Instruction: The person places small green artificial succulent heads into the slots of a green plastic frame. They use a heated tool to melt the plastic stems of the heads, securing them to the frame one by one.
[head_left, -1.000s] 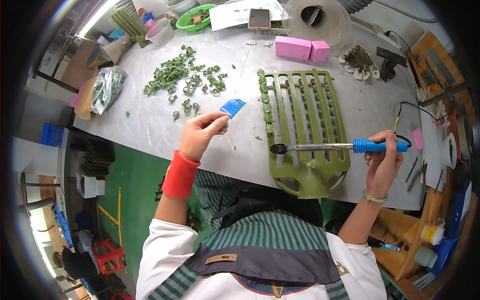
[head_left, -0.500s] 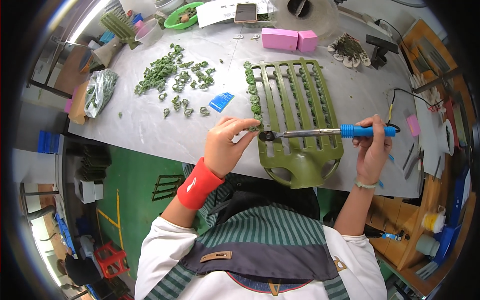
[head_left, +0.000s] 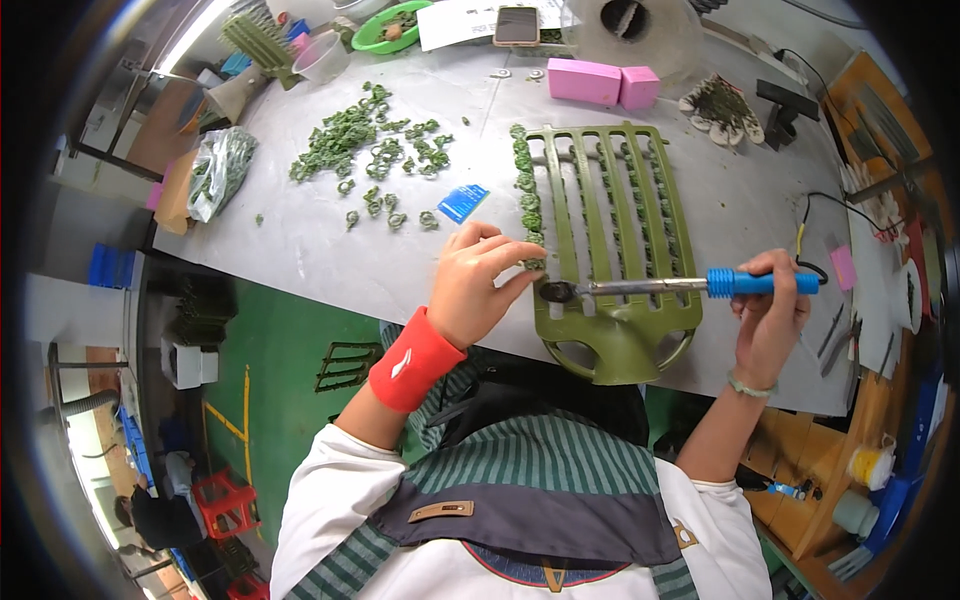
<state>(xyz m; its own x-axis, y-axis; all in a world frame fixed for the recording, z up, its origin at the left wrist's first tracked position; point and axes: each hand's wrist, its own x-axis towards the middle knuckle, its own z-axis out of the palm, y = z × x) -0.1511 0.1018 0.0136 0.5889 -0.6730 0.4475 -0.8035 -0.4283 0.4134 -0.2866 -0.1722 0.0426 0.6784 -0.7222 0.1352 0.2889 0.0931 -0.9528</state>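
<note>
An olive-green slotted plastic frame (head_left: 603, 325) lies on the grey table, its rounded handle end toward me. Small green ring-shaped pieces (head_left: 529, 190) line its left outer edge, and more show inside its slots. At the lower end of that edge row, my left hand (head_left: 480, 275) pinches a small green piece (head_left: 534, 264) between thumb and fingers. My right hand (head_left: 772, 315) is wrapped round the blue handle of a soldering iron (head_left: 650, 286). The iron lies level across the frame, its dark round tip next to the left fingertips.
Loose green pieces (head_left: 345, 140) are heaped at the left, beside a blue card (head_left: 463, 203). Pink blocks (head_left: 585, 82), a stained glove (head_left: 722, 108) and a phone (head_left: 516, 26) lie toward the back. A clear bag (head_left: 220, 172) sits at the left edge; a cable (head_left: 850, 205) runs at the right.
The whole view has shifted, so everything appears a little farther right and lower. Both hands keep their grips, with the iron's tip still beside the left fingertips.
</note>
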